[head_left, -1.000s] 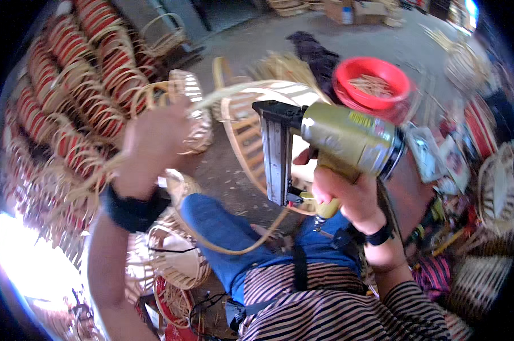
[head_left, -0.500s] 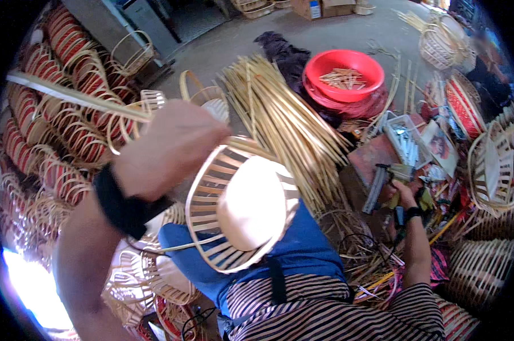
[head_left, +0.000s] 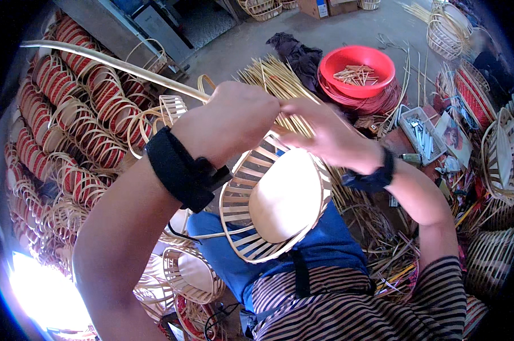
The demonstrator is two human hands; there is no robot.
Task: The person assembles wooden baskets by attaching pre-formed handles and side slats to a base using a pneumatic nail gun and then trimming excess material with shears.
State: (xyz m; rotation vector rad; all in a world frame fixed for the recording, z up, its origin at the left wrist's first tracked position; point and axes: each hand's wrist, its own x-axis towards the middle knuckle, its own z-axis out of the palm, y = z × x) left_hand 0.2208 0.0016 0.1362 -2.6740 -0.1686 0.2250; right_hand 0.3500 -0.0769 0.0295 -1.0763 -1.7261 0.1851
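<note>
On my lap over blue trousers rests a small oval basket [head_left: 285, 196] with a pale solid base and slatted sides. My left hand [head_left: 243, 113] is closed at its far rim, gripping a long pale wooden strip [head_left: 126, 68] that sticks out to the upper left. How the strip meets the rim is hidden under the fist. My right hand [head_left: 331, 139] reaches in from the right, somewhat blurred, its fingertips beside my left hand. Thumb and fingers look apart at the rim, with nothing visible held between them.
Stacked red-and-natural baskets [head_left: 78, 125] fill the left side. A bundle of thin sticks [head_left: 280, 79] lies ahead, beside a red basin [head_left: 356, 71] holding short sticks. To the right are a plastic tray [head_left: 422, 136] of metal strips, scraps and more baskets [head_left: 501, 156].
My right hand has let go of the stapler-like tool at the right and come to the basket's rim beside my left hand. The basket and strip sit slightly further right in view.
</note>
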